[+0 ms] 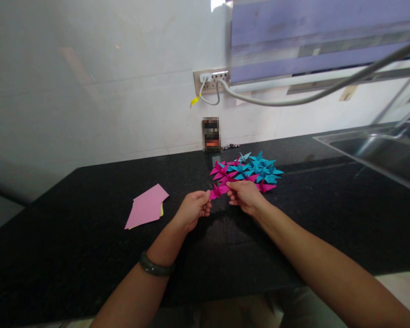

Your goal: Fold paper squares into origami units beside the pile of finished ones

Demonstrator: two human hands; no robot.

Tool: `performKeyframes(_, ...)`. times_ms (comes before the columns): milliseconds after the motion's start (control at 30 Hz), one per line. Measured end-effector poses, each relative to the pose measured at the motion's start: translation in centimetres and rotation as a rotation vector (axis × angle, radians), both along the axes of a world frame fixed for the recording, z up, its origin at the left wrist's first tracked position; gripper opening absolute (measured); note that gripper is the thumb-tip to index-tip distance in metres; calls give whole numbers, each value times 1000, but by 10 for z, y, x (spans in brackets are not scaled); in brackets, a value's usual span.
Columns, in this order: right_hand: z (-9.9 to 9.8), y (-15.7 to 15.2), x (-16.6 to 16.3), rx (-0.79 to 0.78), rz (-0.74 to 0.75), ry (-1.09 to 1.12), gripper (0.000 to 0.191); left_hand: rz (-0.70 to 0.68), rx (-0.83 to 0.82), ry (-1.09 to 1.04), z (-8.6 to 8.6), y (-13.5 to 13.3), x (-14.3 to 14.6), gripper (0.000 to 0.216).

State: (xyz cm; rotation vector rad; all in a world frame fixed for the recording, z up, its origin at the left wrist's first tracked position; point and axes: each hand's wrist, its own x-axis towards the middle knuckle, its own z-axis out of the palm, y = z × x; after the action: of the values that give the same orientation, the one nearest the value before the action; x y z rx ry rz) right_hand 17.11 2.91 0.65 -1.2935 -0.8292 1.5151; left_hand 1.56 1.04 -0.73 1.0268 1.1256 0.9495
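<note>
1. On my feed the left hand is closed narrow, thumb and forefinger pinching one end of a small magenta folded-paper figure.
2. The right hand is pinched just as tightly on the figure's other end. With a grip at each tip, I judge that the paper is being drawn taut between the two hands.
3. The figure sits just above the black speckled stone counter, between the hands. I cannot tell whether it touches the surface.
4. Right behind the right hand lies a heap of magenta and teal folded-paper figures, overlapping one another. It is close enough that I take it for the place where done pieces are gathered.
5. To the left of the left hand, apart from it, flat pale pink paper sheets lie stacked, with a yellow sheet's edge peeking out from under them. They look kept flat and within easy reach.
6. A dark green bangle circles the left wrist.
7. Against the white wall stands a small blurred object that I cannot identify. Above it a wall socket feeds a grey cable running right. A steel sink sits at the far right.
</note>
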Motion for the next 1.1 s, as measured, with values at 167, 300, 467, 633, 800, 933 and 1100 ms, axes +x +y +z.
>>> performKeyframes(167, -1, 1, 0, 7, -6, -3, 22, 6, -1, 7, -2, 1, -1, 31)
performKeyframes(300, -2, 1, -1, 7, -6, -8, 21, 11, 1, 21, -2, 1, -1, 30)
performKeyframes(467, -3, 2, 0, 6, -21, -35, 17, 78, -4, 93, 2, 4, -2, 27)
performKeyframes(633, -9, 0, -4, 64, 2, -120, 15, 146, -33, 156, 9, 13, -6, 22)
performKeyframes(800, -14, -11, -10, 309, 149, -416, 16, 164, -80, 262, 19, 38, -8, 21)
performKeyframes(933, -11, -18, -8, 546, 309, -870, 17, 166, -153, 338, 26, 75, -8, 14)
performKeyframes(1100, -9, -18, -4, 534, 339, -984, 19, 128, -262, 427, 24, 117, -1, 33)
